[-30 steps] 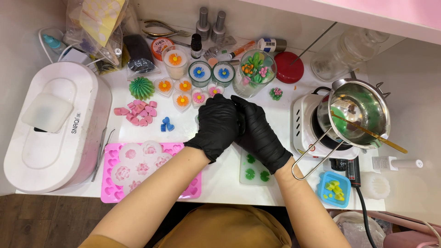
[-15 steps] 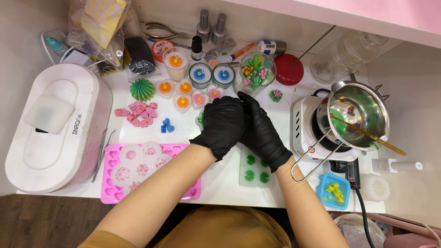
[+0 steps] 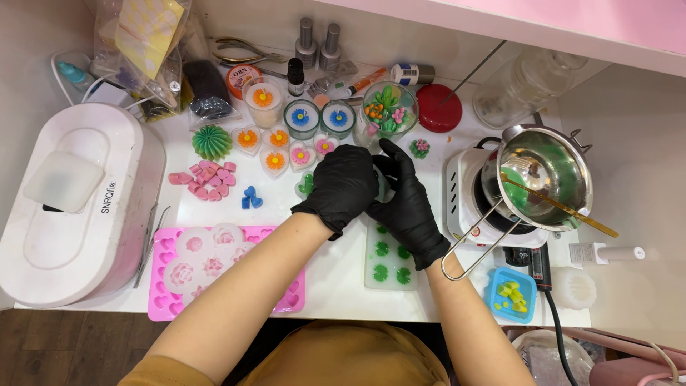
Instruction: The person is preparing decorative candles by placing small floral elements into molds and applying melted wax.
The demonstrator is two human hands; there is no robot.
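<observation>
Both gloved hands, left hand (image 3: 343,184) and right hand (image 3: 406,204), grip unclear, above green-filled mold (image 3: 389,257).

Bright, even overhead light across white tabletop (image 3: 336,275); colours saturated, whites near clipping. Soft short shadows only, directly under black-gloved left hand (image 3: 344,184) and black-gloved right hand (image 3: 407,204). Dull sheen on glove knuckles. Strong specular glare right of hands, inside steel melting pot with green wax (image 3: 544,177). Mild highlights left of hands on glossy white rounded plastic machine (image 3: 75,204). Sharp focus at centre. Slight wide-angle bowing at frame edges. Dim corner below left forearm, at dark wooden floor (image 3: 64,350).
</observation>
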